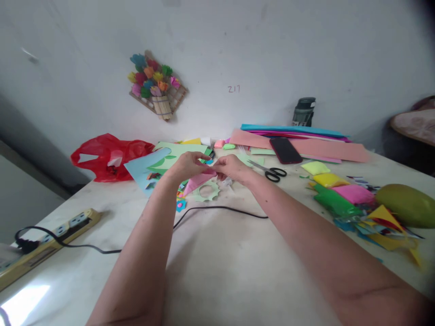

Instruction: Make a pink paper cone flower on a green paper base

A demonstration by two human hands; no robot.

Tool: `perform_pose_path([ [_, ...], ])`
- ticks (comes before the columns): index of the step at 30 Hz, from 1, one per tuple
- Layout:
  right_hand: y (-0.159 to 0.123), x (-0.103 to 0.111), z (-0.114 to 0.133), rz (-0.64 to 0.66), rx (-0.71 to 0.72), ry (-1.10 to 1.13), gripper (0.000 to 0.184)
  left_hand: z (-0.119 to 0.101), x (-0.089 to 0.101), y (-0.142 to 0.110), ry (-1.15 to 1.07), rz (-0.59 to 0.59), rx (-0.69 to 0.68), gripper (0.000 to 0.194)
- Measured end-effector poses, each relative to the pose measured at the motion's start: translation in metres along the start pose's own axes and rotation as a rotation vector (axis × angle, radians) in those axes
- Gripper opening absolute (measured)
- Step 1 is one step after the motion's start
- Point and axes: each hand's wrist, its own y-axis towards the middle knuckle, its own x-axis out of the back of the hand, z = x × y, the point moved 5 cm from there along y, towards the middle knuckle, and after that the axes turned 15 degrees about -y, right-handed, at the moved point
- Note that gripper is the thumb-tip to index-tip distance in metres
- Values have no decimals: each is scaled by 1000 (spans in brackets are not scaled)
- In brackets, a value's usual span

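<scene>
Both my hands meet over the far middle of the white table (217, 262). My left hand (186, 165) and my right hand (231, 166) pinch a pink folded paper piece (199, 181) between their fingertips, its pointed end hanging down to the left. Under it lies a pale green paper cut-out with a toothed edge (208, 192). Small coloured paper scraps (181, 204) sit just below my left hand. A light blue sheet (144, 170) and a green sheet (176, 151) lie behind my left hand.
Black scissors (270, 171) and a dark phone (285, 150) lie right of my hands, on and near stacked coloured sheets (306, 140). Coloured packets (340, 194) and a green mango (406, 206) sit right. A red plastic bag (107, 156), power strip (50, 237) and black cable (217, 209) lie left and centre.
</scene>
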Motion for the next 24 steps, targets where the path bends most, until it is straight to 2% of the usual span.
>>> perform_pose_path([
  [6,1,5,1,-69,28,-95,16,6,5,0,-169,34,-20,49],
  [11,0,6,1,-67,39,-96,17,9,-1,-7,-227,239,-27,73],
  [14,2,6,0,-81,57,-126,17,9,-8,-9,-188,282,-42,85],
  [16,3,9,0,-144,93,-181,15,10,-12,-8,-174,292,-40,82],
  [20,-2,27,13,-425,241,-363,12,10,-15,-7,-187,279,-33,64],
  [21,-5,30,16,-457,268,-389,14,11,-15,-6,-193,268,-29,61],
  [22,-6,31,19,-445,289,-399,16,13,-14,-6,-196,258,-20,58],
  [24,-8,28,23,-323,332,-391,16,17,-15,-5,-182,250,13,54],
])
